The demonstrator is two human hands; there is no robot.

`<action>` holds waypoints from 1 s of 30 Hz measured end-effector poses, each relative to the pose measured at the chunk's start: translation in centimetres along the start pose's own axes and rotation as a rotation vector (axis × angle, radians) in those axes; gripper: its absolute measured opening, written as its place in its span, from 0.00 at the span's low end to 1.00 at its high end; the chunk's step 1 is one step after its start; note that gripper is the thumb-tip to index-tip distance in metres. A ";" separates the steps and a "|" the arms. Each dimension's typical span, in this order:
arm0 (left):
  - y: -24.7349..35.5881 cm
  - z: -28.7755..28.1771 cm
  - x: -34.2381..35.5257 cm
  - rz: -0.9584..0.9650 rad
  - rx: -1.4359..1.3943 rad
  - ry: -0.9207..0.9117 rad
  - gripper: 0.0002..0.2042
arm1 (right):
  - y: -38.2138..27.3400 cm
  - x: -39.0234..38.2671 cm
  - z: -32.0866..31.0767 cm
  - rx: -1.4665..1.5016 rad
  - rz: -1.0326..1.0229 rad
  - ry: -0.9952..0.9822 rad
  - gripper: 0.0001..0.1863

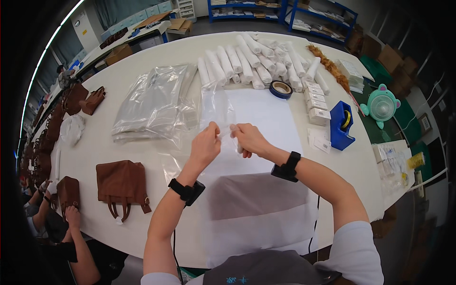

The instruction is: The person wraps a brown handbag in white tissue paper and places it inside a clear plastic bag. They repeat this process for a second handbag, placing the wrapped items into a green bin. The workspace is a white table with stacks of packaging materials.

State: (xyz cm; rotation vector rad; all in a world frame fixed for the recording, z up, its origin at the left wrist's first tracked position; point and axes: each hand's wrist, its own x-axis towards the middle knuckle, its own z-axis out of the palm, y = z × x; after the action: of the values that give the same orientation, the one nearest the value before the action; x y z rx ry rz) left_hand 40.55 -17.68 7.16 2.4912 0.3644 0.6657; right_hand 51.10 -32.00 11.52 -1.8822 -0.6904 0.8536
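Observation:
Both hands grip thin clear plastic point(218, 104) at the middle of the table, held over a large white sheet point(270, 118). My left hand point(206, 142) has its fingers curled round the plastic; my right hand point(247, 140) pinches it close by. A flattened stack of clear plastic bags point(149, 104) lies to the left. Below that stack is a brown leather bag point(121, 183) with handles. Translucent material with a grey band lies over the lower part of the sheet, between my forearms.
Piled white rolls point(242, 61), dark tape point(280, 89), small white boxes point(317, 107), a blue tape dispenser point(341, 126), brown fluffy material point(325, 61) and a mint fan point(382, 105) line the back and right. Co-workers' hands point(72, 216) hold brown bags point(69, 190) at the left.

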 end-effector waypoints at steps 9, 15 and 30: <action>-7.4 -9.2 2.5 -0.518 -0.264 0.126 0.11 | 0.6 -2.3 -16.7 -0.191 -0.256 0.614 0.16; 8.1 -14.7 5.1 0.336 -0.418 0.888 0.13 | -2.7 -9.6 -24.7 -0.148 -1.262 0.965 0.12; -5.9 -3.0 -3.4 -0.835 -1.227 -0.071 0.15 | 17.2 -1.9 -18.2 0.788 0.282 0.205 0.12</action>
State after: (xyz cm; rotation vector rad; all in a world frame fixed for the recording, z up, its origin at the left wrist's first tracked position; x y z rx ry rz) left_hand 35.44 -12.81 4.77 1.0426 0.6498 0.2697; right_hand 66.22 -49.85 2.47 -1.3212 0.0622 0.9158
